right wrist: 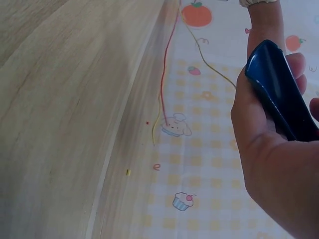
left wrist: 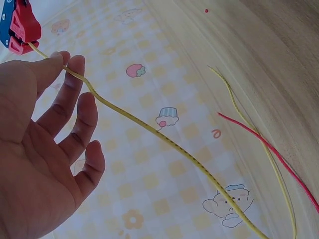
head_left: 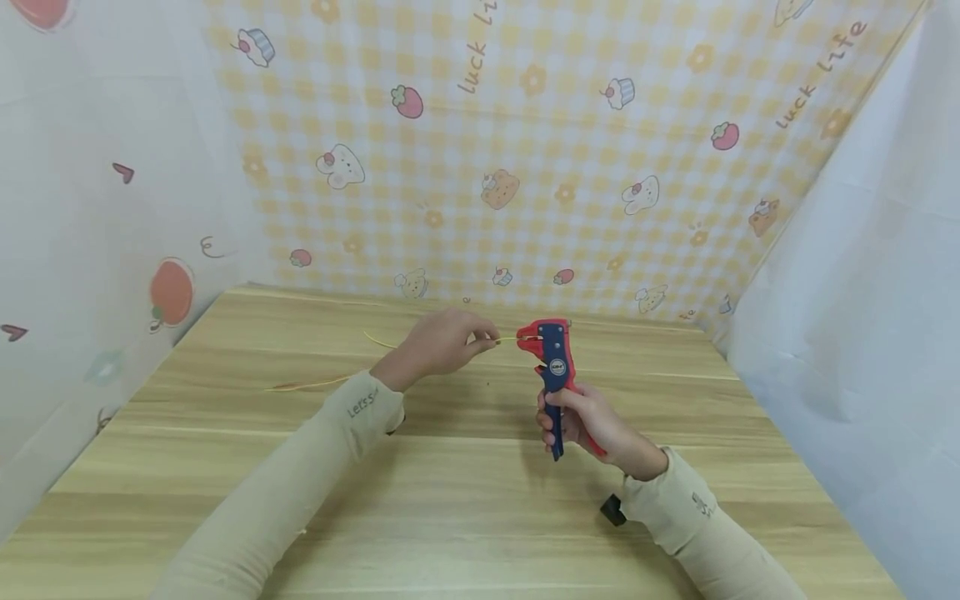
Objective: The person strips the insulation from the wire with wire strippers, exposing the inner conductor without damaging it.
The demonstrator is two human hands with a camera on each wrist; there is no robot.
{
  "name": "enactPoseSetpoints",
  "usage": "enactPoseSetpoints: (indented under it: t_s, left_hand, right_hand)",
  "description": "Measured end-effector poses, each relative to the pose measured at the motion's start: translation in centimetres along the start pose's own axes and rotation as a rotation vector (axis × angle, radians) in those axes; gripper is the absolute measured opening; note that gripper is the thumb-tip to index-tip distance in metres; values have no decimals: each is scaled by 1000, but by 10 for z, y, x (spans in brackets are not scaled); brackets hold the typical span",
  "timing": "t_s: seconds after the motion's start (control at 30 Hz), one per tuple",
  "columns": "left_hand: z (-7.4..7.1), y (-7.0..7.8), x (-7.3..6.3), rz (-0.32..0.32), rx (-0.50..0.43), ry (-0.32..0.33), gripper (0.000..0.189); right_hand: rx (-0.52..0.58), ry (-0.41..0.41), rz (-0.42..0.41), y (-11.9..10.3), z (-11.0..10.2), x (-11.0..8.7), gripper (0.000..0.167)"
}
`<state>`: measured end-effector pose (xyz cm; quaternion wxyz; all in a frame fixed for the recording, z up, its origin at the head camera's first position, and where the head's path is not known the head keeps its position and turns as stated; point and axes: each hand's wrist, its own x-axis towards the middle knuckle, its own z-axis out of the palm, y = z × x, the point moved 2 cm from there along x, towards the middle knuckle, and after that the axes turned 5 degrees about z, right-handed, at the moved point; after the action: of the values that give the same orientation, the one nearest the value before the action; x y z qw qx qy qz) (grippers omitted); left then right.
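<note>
Between thumb and forefinger, my left hand [head_left: 444, 343] pinches a thin yellow wire [left wrist: 149, 127]. The wire's front end runs into the red nose of a red-and-blue wire stripper [head_left: 553, 354]; how deep it sits inside is hidden. My right hand [head_left: 588, 417] grips the stripper's handles, holding the tool upright above the table. One dark blue handle [right wrist: 279, 92] fills much of that hand in the right wrist view. Behind the left hand, the yellow wire's other length trails loosely past the wrist. A red wire [left wrist: 291, 169] crosses yellow wire in the left wrist view.
The wood-grain table [head_left: 465, 517] meets a checked cloth backdrop [head_left: 555, 150] at the rear. White cloth hangs at both sides. A short yellow scrap [right wrist: 128, 172] and a tiny red bit [right wrist: 147, 122] lie on the table. Something black [head_left: 612, 510] shows by the right cuff.
</note>
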<state>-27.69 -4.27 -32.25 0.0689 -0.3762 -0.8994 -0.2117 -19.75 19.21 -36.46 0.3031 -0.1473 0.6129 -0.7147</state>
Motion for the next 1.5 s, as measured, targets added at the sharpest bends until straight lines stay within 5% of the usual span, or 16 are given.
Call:
enactPoseSetpoints:
  t_s: [0.5,0.67,0.97,1.2,1.5]
  left_hand:
    - [1,3,2,36,17,32,18]
    - [2,0,-4,18,40,17,19]
    - [6,-4,-6,-11,14,6,19]
    - [4,-5,-4,-4,8,24,19]
    - [7,-7,0,9,13,46,21]
  right_hand:
    - [23,78,-1,2,2,1,7]
    - [46,139,29,5,2,10,17]
    - [85,99,8,11,-1,9,12]
    - [127,-25,-15,9,-5,6,17]
    - [85,-88,-32,10,-5,7,21]
